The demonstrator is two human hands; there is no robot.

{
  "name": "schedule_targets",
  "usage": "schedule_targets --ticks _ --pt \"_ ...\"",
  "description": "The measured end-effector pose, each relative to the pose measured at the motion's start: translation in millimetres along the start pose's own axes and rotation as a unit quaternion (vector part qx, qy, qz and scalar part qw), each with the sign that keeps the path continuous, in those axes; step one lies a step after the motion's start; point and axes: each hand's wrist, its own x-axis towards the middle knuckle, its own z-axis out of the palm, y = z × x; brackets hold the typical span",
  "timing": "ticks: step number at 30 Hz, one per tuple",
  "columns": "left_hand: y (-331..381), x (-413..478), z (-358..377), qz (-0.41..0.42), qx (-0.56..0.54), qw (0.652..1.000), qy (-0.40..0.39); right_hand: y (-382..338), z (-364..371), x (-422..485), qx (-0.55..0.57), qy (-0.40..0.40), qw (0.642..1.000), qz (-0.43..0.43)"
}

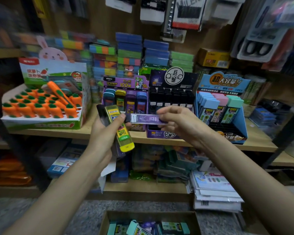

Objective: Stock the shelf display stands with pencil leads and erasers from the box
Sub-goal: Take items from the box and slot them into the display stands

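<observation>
Purple lead case (147, 119) in right hand (178, 122)

Both bare arms come up from the bottom corners and angle in toward the middle, left forearm (61, 184) from the lower left, right forearm (244, 167) from the lower right; the hands end up near each other at roughly the same height. Left hand (105, 133) is palm-up-ish, fingers curled under a yellow lead case (120, 128), thumb (121, 117) clamped across its top; looks like a few more cases sit underneath in the same grip. Right hand (178, 121) shows its back, fingers reaching left and pinching one end of a purple lead case (146, 118), holding it level.
</observation>
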Motion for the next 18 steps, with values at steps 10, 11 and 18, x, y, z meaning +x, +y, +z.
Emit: schedule_targets --ticks 10,11,18 --pt "-1.5 -3.4 6.4 -0.007 0.019 0.999 -0.034 13.6 47.0 -12.2 -0.036 -0.075 0.997 -0.001" --pt "-2.4 -3.9 7.0 0.002 0.031 0.999 -0.036 14.4 47.5 -10.5 -0.051 -0.058 0.997 0.0" --pt "-2.5 -3.3 9.0 -0.01 0.02 0.998 -0.06 0.5 23.6 9.2 -0.168 0.009 0.985 -0.043"
